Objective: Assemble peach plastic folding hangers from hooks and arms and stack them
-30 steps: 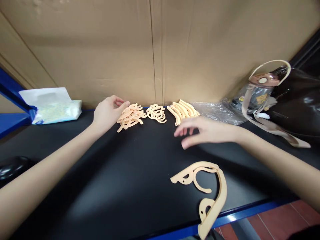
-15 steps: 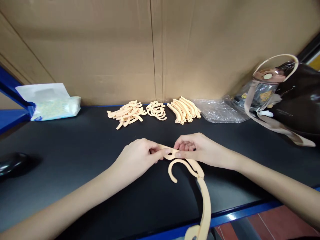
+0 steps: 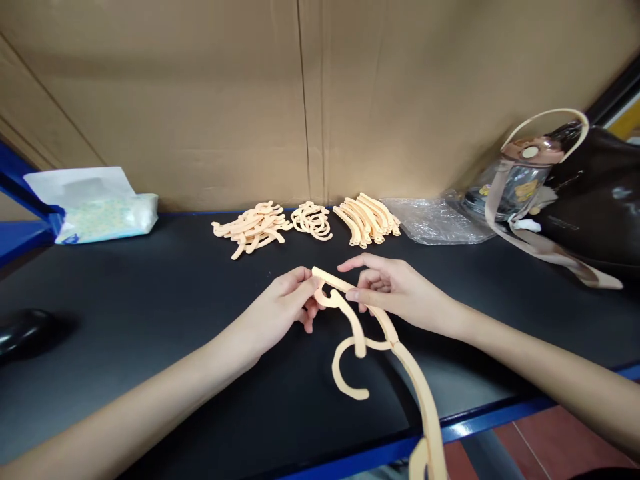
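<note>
A peach-coloured plastic clothes hanger point(image 3: 421, 387) reaches from between my hands down over the table's front edge. My left hand point(image 3: 285, 300) is closed, pinching the hanger's upper left end between thumb and fingers. A short curved arm piece point(image 3: 354, 327) at that end angles down toward me, its lower tip overlapping the hanger's hook point(image 3: 339, 373). My right hand point(image 3: 395, 283) grips the same hanger arm a little further right, thumb on top, with the index finger stretched out. At the front, the hanger's far end is cut off by the frame.
At the back of the black table point(image 3: 175, 293) lie curved arm pieces point(image 3: 255, 227), hooks point(image 3: 311, 221) and long hanger arms point(image 3: 367, 220) in piles. A plastic bag point(image 3: 440, 220), bottle point(image 3: 525, 177) and dark bag point(image 3: 595, 193) stand right; tissues point(image 3: 107, 213) and mouse point(image 3: 25, 330) left.
The short curved piece has swung out from the hanger arm and points down toward me. My right index finger has straightened. The hanger's front end and hook have shifted.
</note>
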Demonstrator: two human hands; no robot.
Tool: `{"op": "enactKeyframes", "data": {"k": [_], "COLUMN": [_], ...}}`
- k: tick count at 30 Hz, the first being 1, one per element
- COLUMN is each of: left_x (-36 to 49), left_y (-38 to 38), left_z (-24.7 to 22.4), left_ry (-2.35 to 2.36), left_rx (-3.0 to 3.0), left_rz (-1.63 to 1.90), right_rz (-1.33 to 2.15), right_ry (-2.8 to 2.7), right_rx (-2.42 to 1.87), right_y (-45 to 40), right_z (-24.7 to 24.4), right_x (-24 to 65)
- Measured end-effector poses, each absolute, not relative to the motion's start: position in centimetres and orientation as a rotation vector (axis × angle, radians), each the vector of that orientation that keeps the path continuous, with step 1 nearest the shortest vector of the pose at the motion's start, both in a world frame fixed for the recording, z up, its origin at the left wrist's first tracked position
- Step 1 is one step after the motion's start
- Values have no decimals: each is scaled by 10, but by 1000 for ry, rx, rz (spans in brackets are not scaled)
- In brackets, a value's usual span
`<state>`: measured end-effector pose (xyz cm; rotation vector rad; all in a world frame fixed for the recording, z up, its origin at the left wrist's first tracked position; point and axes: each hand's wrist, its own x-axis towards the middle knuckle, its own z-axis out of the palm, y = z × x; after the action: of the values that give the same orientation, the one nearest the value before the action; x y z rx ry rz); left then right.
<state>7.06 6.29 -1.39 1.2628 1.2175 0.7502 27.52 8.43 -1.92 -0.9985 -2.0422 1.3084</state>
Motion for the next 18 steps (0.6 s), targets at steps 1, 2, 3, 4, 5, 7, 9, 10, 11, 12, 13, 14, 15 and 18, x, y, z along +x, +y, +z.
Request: {"op": "enactKeyframes", "data": {"k": [1, 2, 3, 4, 5, 7, 9, 10, 11, 12, 13, 14, 15, 18], "left_x": [69, 68, 66, 65, 64, 63, 62, 62, 62, 62, 62, 61, 61, 61], "left_y": [64, 64, 65, 65, 64, 63, 61, 60, 59, 58, 57, 57, 57, 57], "left_z": [-16, -18, -19, -20, -20, -19, -18, -17, -17, -17, -17, -17, -17, -16], "left_ry": [1224, 1230, 1240, 1253, 1266, 1293, 1323, 1340, 1356, 1370, 1380, 1384, 1382, 1391], "left_rx": [1330, 1399, 1468, 1533, 1586, 1668, 1727, 1755, 1785, 1814, 1839, 1857, 1869, 1899], "left_rz": [759, 763, 760, 747, 727, 694, 687, 691, 695, 694, 688, 676, 662, 603], "right_rz": [1270, 1189, 1065, 899, 705, 276, -135, -310, -453, -564, -645, -705, -751, -810], "right_ry": [-2081, -2143, -2228, -2326, -2427, -2602, -2711, -2738, -2754, -2763, -2772, -2782, -2793, -2838], "right_rx": [-1000, -1011, -1031, -1051, -1068, -1072, -1030, -994, -951, -909, -869, -837, -815, -824], "right_y": [85, 85, 86, 86, 85, 84, 82, 82, 81, 81, 81, 80, 80, 75], "right_z": [-19, -19, -18, -16, -15, -12, -11, -10, -10, -10, -11, -11, -12, -15], "right_x": [275, 275, 274, 272, 269, 263, 256, 253, 251, 249, 248, 248, 247, 245]}}
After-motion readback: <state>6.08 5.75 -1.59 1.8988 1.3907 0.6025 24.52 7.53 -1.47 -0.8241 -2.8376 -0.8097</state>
